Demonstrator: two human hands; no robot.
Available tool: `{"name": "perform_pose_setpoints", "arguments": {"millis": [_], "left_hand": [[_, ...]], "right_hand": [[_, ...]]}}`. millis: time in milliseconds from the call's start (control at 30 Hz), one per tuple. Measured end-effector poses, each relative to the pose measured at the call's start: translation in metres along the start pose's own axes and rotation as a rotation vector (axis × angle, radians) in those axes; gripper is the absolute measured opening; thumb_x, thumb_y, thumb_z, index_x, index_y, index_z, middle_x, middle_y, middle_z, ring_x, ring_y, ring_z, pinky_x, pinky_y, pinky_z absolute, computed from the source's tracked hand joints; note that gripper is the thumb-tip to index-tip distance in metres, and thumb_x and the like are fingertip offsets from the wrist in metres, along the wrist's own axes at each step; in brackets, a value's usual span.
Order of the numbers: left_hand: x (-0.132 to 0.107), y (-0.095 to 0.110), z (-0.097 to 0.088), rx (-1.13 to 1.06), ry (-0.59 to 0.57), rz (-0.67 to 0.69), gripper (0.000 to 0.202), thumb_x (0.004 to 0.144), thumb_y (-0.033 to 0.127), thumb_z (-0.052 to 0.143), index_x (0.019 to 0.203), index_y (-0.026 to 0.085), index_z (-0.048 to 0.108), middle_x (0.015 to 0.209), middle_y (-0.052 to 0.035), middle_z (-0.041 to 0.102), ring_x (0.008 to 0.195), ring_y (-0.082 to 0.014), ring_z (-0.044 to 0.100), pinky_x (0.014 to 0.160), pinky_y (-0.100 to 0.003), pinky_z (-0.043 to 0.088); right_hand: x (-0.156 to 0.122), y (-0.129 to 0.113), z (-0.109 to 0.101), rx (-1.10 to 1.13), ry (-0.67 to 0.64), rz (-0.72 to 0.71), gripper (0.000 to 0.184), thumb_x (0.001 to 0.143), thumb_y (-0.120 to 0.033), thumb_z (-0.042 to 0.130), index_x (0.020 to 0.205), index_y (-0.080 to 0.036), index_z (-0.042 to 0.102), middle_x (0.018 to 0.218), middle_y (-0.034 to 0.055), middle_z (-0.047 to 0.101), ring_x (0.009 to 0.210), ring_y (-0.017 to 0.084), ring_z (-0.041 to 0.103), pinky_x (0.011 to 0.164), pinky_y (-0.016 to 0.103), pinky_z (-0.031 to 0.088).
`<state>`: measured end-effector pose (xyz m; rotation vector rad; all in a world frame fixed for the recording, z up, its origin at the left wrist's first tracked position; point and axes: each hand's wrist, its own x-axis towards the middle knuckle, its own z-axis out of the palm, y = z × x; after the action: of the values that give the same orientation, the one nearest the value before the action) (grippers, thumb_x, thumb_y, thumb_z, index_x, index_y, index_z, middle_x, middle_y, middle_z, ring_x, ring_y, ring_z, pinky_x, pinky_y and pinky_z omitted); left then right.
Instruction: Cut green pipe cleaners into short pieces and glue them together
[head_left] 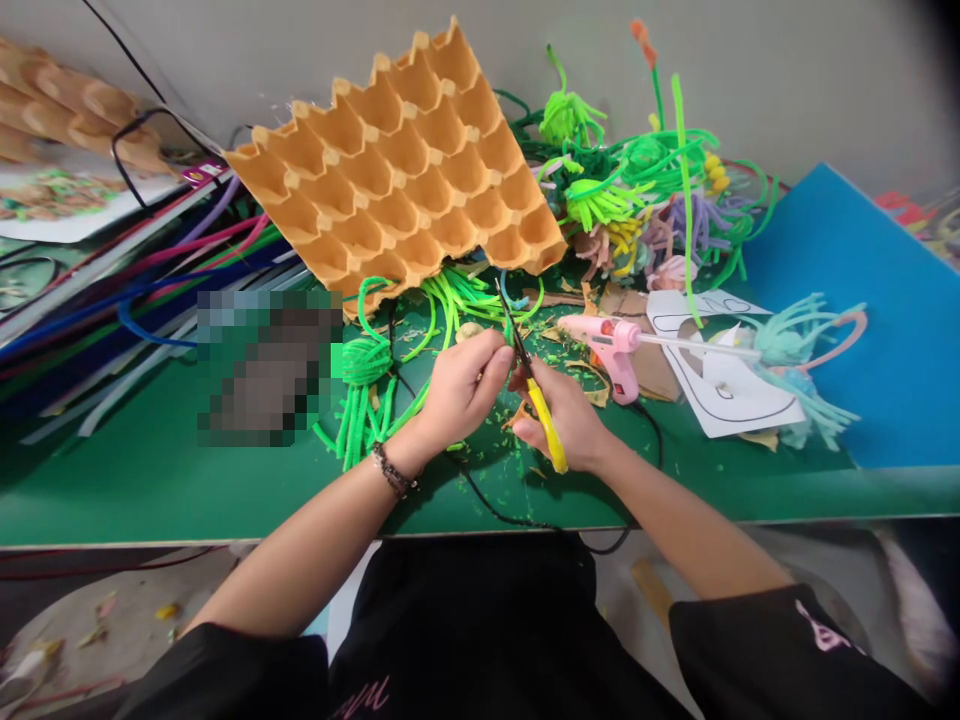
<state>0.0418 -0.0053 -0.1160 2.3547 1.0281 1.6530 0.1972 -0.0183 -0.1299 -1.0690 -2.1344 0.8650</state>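
Holding yellow-handled scissors with dark metal blades [546, 425], the right hand [570, 405] is over the long green table [165, 475]. Its fingers are bent around the handle. The left hand [469, 385] is curled up like a fist, thumb pressed on the bent fingers. A short bit of bright green fuzzy stem [509, 331] pokes out by its fingertips, right beside the blades. I can't tell if the blades touch it. A dark beaded bracelet [394, 470] is on the left wrist.

Pink marks like squiggly letters [360, 695] are on the front of the black cloth shirt [480, 630], but I can't read them. A pink picture [823, 628] is on the right sleeve. Far left, a small purple label [202, 175] has a white mark that looks like an R. To the right, a cut sheet of white paper [720, 405] has curvy black lines; I can't read words in them.

A pink plastic glue gun [619, 350] lies between the right hand and the paper. Behind the hands is a bumpy tan cardboard egg tray [409, 165]. A bright green fuzzy bundle with dangling strings [364, 365] sits left of the left hand. A flat blue board [832, 250] lies on the right.
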Motion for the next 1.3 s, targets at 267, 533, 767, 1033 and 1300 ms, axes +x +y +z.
{"name": "perform_pose_setpoints", "arguments": {"millis": [267, 533, 767, 1033, 1300], "left_hand": [[0.0, -0.001, -0.001, -0.012, -0.029, -0.047, 0.03, 0.09, 0.022, 0.036, 0.061, 0.019, 0.033, 0.05, 0.0062, 0.033, 0.044, -0.0054, 0.033, 0.043, -0.017, 0.029], [0.001, -0.002, -0.003, -0.014, -0.019, -0.07, 0.03, 0.089, 0.02, 0.037, 0.059, 0.019, 0.031, 0.048, 0.0061, 0.033, 0.044, -0.0057, 0.032, 0.043, -0.017, 0.029], [0.003, -0.004, -0.004, -0.045, -0.002, -0.091, 0.029, 0.086, 0.016, 0.039, 0.058, 0.019, 0.03, 0.049, 0.0065, 0.033, 0.043, -0.005, 0.031, 0.041, -0.016, 0.027], [0.002, -0.003, -0.003, -0.052, -0.007, -0.107, 0.029, 0.087, 0.018, 0.038, 0.059, 0.019, 0.031, 0.049, 0.0061, 0.034, 0.043, -0.0059, 0.031, 0.042, -0.018, 0.028], [0.001, -0.001, -0.002, -0.028, -0.058, -0.133, 0.029, 0.087, 0.021, 0.037, 0.058, 0.019, 0.031, 0.048, 0.0056, 0.034, 0.044, -0.0063, 0.032, 0.043, -0.019, 0.029]], "right_hand": [[0.002, -0.008, -0.009, -0.057, -0.022, 0.044, 0.063, 0.066, -0.081, 0.035, 0.078, -0.019, 0.044, 0.064, 0.0002, 0.049, 0.055, 0.013, 0.044, 0.052, 0.027, 0.033], [0.003, -0.008, -0.008, 0.003, 0.023, 0.043, 0.068, 0.061, -0.086, 0.033, 0.063, -0.019, 0.044, 0.051, -0.0033, 0.042, 0.048, 0.009, 0.036, 0.049, 0.025, 0.027], [0.001, -0.006, -0.004, 0.045, 0.049, 0.059, 0.063, 0.068, -0.08, 0.036, 0.058, -0.018, 0.044, 0.05, -0.004, 0.039, 0.047, 0.008, 0.035, 0.046, 0.023, 0.025], [0.0, -0.011, 0.0, 0.104, 0.06, 0.031, 0.055, 0.081, -0.068, 0.033, 0.057, -0.019, 0.039, 0.049, -0.0045, 0.035, 0.046, 0.007, 0.034, 0.044, 0.022, 0.027], [-0.001, -0.014, 0.001, 0.115, 0.125, -0.028, 0.053, 0.085, -0.063, 0.03, 0.055, -0.02, 0.034, 0.048, -0.0042, 0.034, 0.044, 0.007, 0.031, 0.043, 0.023, 0.025]]}}
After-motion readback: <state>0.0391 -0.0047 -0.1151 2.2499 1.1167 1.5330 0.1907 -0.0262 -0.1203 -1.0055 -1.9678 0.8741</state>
